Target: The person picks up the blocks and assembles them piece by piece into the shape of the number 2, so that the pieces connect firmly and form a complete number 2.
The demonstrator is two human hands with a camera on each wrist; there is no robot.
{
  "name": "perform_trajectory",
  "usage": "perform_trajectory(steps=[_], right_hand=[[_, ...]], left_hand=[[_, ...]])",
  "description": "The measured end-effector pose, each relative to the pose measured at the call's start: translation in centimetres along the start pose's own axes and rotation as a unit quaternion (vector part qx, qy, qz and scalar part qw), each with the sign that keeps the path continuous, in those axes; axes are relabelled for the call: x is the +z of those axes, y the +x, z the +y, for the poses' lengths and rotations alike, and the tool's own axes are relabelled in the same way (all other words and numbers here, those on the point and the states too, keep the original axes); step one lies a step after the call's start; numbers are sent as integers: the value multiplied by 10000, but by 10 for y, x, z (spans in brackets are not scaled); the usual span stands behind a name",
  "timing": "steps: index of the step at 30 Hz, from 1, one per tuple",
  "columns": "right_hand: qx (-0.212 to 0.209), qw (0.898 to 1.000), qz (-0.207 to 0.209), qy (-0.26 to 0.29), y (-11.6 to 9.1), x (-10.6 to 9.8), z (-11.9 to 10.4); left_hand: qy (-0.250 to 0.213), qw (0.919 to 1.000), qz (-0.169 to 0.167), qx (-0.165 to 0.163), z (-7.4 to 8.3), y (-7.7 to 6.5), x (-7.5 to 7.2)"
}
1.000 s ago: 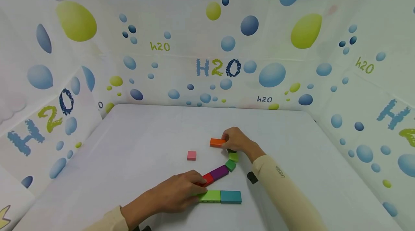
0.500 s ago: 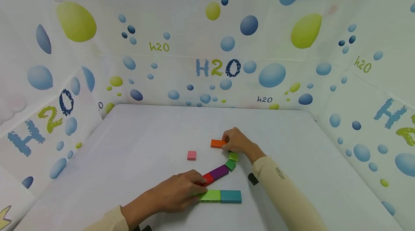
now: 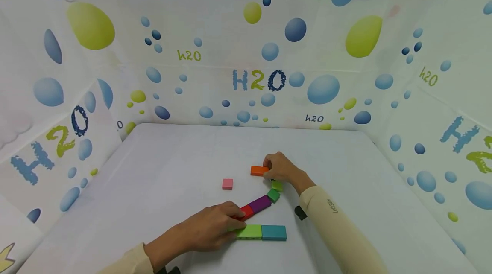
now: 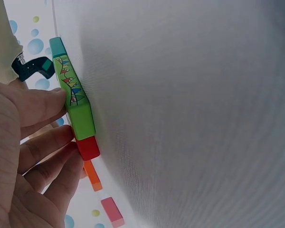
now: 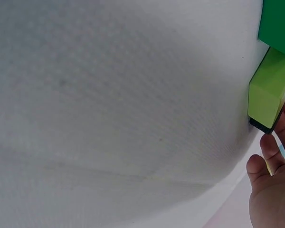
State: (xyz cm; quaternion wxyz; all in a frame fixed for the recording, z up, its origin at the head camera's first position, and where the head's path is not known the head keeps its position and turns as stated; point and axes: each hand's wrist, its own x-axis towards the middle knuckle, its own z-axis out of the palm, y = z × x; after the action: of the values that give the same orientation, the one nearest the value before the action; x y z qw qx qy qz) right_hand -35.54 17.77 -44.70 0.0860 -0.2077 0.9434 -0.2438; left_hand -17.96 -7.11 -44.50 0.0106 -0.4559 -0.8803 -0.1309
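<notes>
My left hand (image 3: 209, 227) holds the left end of a chain of toy blocks. Its thumb is on a light green block (image 4: 80, 114) printed with bunting, its bent fingers at a red block (image 4: 88, 148). A teal block (image 3: 274, 233) extends the light green one; a purple block (image 3: 260, 204) follows the red. Beyond it curve a dark green block (image 3: 273, 196) and a small lime block (image 3: 276, 186). Farther back, my right hand (image 3: 282, 167) pinches the right end of an orange block (image 3: 258, 170). A black block (image 5: 260, 126) shows beyond the lime one, mostly hidden by that hand.
A pink block (image 3: 227, 184) lies alone left of the curve. The white table (image 3: 173, 158) has a patterned curtain (image 3: 215, 22) behind and at both sides. A black wrist strap piece (image 3: 300, 212) shows beside the right sleeve.
The orange block has slid slightly right and toward me in my right hand, covering the black block in the head view. My left hand stays in place.
</notes>
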Motion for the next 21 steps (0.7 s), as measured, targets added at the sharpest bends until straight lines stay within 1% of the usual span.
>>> perform_trajectory(steps=[5,9,14,17,21], right_hand=[[-39,10000,-7,6,-1,0,-1],[14,10000,-4,43,-3,-1,0],[118,9999,21,65,-6,-3,1],[89,9996,189,212,-8,-6,3],[-229,9963,635,539,-10,-9,7]], left_hand=[[-41,10000,1,-6,1,0,-1],[-104,9999,2,-38,2,1,-1],[-387,9987,-186,-287,3,3,-3],[-510,9972,-300,-449,3,5,-4],[-505,9967,-249,-593,4,7,-6]])
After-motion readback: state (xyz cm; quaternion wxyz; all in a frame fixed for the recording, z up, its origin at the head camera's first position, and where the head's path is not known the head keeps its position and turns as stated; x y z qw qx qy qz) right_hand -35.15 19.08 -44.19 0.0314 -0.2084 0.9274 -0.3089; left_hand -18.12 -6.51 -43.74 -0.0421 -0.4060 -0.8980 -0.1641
